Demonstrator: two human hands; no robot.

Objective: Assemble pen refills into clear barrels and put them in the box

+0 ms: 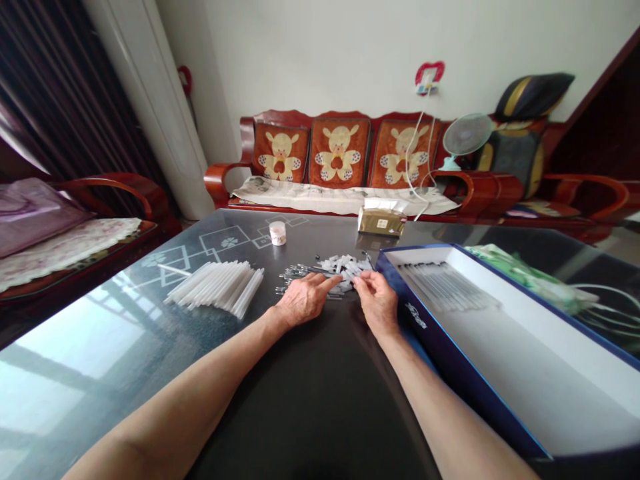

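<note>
My left hand [305, 298] rests palm down at a pile of thin pen refills [299, 271], its index finger stretched out to the right. What lies beneath the palm is hidden. Beside it, my right hand [377, 300] has thumb and index finger pinched together at the edge of a heap of small whitish plastic parts [353, 265]. Anything in that pinch is too small to name. To the left lies a stack of translucent white pen barrels [215, 287]. A row of clear pens with dark ends [445, 287] lies inside the blue-edged box on the right.
The long box [530, 393], white inside, stands close to my right forearm. A small round tub [277, 233] and a tissue box [381, 221] stand farther back on the dark glossy table [300, 413]. Green-white packaging [535, 277] lies beyond the box.
</note>
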